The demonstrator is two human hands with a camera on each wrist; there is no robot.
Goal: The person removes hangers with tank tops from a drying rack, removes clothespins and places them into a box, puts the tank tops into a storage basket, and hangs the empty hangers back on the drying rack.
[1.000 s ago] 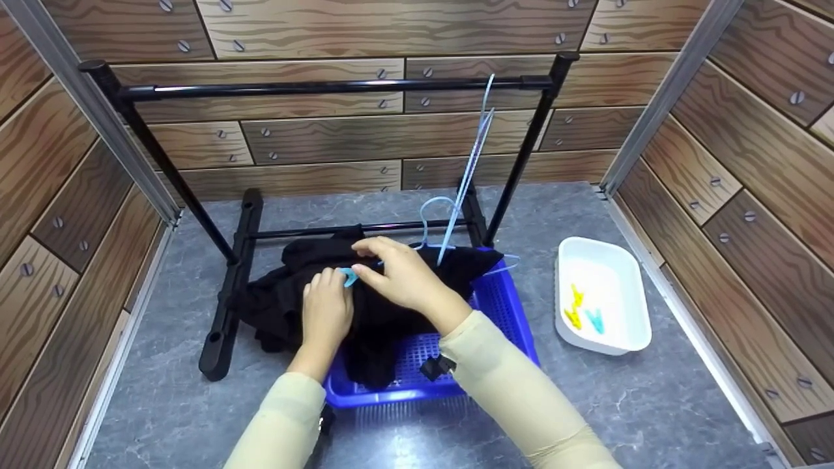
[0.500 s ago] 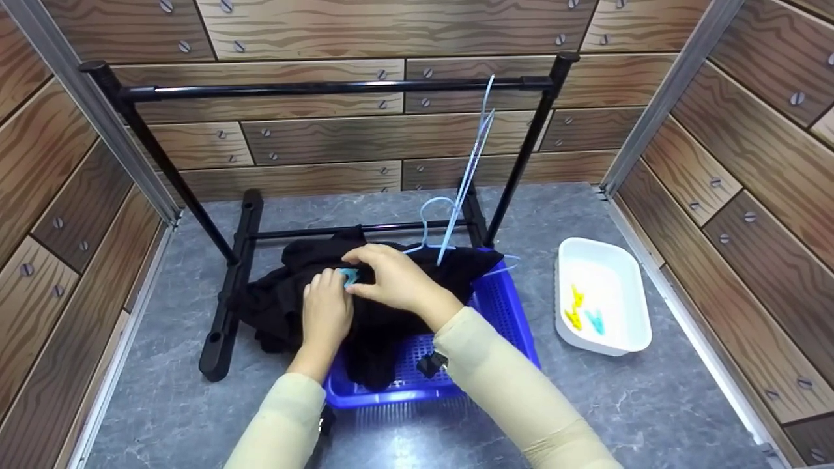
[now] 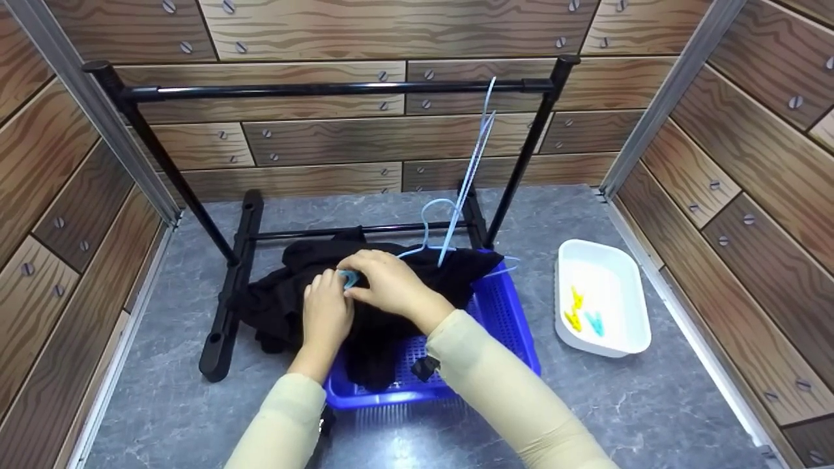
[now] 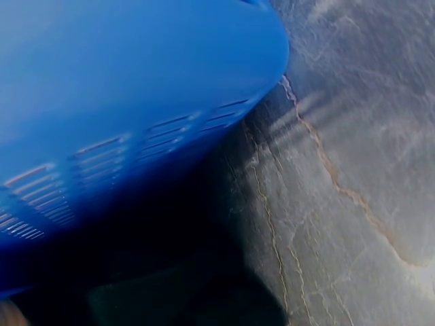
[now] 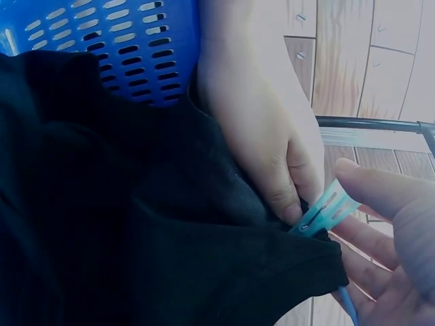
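Note:
A black garment (image 3: 384, 326) lies bunched over the blue basket, with a light blue hanger (image 3: 427, 225) under its upper part. My left hand (image 3: 328, 309) pinches the cloth at its edge. Right beside those fingers, a turquoise clothespin (image 5: 327, 209) has its tip at the fabric. My right hand (image 3: 391, 280) curls thumb and fingers around the handle end of this clothespin, the thumb at its upper side. In the right wrist view, a blue hanger end (image 5: 348, 304) pokes out below the cloth. The left wrist view holds mostly the basket's outer wall (image 4: 149, 75).
The perforated blue basket (image 3: 508, 319) stands on the grey floor in front of a black clothes rack (image 3: 339, 88). More thin blue hangers (image 3: 470, 172) hang from its bar at the right. A white tub (image 3: 625, 293) to the right contains yellow clothespins (image 3: 573, 318) and a turquoise one (image 3: 595, 323).
My right hand has come leftward and its thumb and fingers have closed in around the clothespin. The left hand keeps its place on the cloth.

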